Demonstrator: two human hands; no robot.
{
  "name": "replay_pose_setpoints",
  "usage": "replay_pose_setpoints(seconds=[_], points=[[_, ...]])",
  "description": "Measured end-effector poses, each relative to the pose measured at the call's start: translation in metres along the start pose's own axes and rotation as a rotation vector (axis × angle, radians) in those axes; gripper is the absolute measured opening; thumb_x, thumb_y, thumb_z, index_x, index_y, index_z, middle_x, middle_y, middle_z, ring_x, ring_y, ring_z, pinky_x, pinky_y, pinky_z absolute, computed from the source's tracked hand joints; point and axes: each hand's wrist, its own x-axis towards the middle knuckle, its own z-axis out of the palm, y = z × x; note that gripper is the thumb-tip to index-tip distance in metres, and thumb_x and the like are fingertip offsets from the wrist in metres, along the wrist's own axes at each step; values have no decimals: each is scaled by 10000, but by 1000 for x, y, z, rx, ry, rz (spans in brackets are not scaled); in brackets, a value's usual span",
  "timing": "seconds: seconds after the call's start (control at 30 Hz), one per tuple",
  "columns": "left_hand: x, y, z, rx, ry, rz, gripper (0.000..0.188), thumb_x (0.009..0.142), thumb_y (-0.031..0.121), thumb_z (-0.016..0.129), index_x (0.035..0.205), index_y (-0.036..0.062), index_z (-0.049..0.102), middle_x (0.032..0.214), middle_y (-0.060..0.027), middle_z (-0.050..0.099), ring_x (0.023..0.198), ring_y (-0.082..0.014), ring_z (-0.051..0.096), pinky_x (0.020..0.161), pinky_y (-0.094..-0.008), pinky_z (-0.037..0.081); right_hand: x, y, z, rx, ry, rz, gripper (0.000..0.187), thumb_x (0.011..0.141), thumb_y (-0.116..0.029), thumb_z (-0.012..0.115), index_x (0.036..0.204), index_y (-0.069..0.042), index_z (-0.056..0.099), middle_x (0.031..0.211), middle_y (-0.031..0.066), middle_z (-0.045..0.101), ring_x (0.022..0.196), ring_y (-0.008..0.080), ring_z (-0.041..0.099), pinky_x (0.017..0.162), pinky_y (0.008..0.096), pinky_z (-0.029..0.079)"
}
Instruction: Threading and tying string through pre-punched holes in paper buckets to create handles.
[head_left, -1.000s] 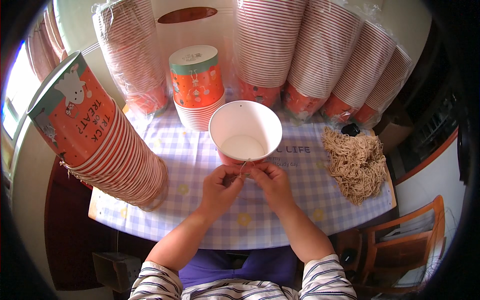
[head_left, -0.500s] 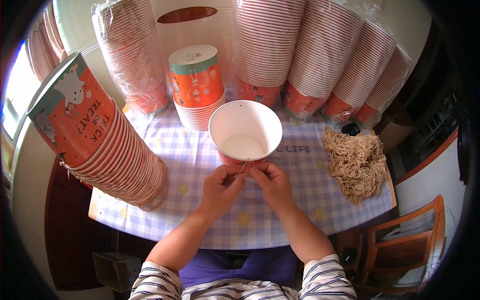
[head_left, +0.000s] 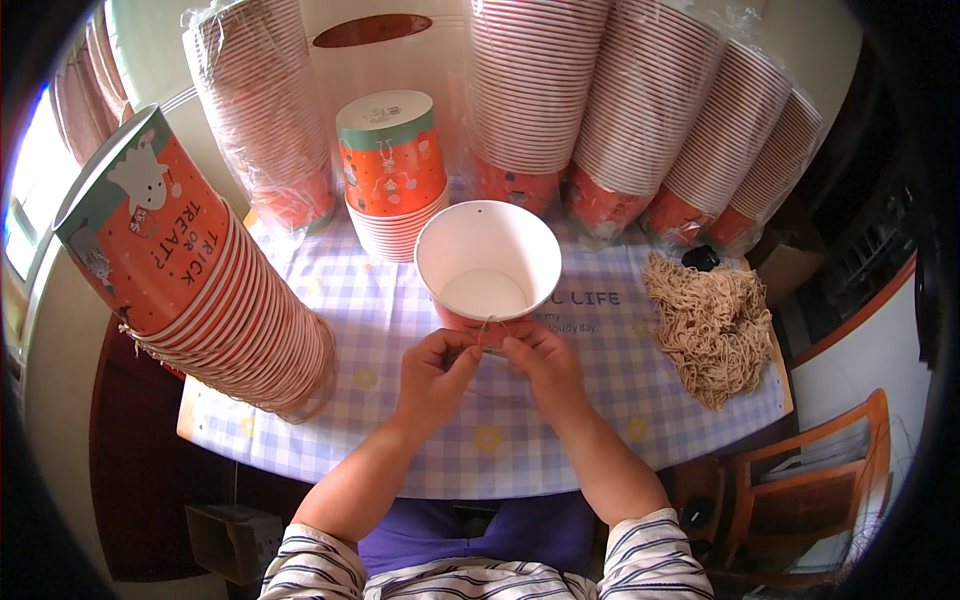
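Observation:
An open paper bucket (head_left: 488, 250), white inside and orange-red outside, stands upright in front of me. A small hole shows in its far rim. Thin tan string (head_left: 486, 332) hangs at its near rim in a small loop. My left hand (head_left: 436, 372) is closed in a pinch on the string, left of the loop. On the other side my right hand (head_left: 545, 365) also pinches the string between thumb and forefinger. The fingers of both hands are close to the bucket's near wall. How the string is knotted is too small to tell.
A tall stack of upside-down buckets (head_left: 240, 305) leans at left. Behind the open bucket stands a shorter stack (head_left: 395, 175). Plastic-wrapped stacks (head_left: 535, 95) line the table's back. A heap of tan strings (head_left: 712, 330) lies on the checked tablecloth (head_left: 330, 440) at right, near a wooden chair (head_left: 815, 480).
My hands have drawn slightly apart, the left one moving left. A string loop now shows more plainly between them. The bucket has shifted slightly left.

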Motion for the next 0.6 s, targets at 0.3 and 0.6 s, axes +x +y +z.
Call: replay_pose_setpoints(seconds=[0.3, 0.6], points=[[1, 1, 1, -28, -37, -42, 80, 846, 41, 602, 903, -11, 624, 769, -7, 612, 696, -44, 530, 608, -184, 412, -1, 14, -3, -240, 26, 6, 160, 854, -148, 627, 950, -22, 651, 837, 12, 642, 760, 58, 562, 678, 207, 443], [4, 2, -7, -100, -113, -157, 133, 843, 71, 598, 923, -26, 640, 765, -7, 620, 695, -45, 535, 599, -192, 408, -2, 10, 0, -188, 67, -16, 87, 848, -81, 624, 912, -24, 638, 815, -4, 619, 694, 24, 503, 612, 178, 396]])
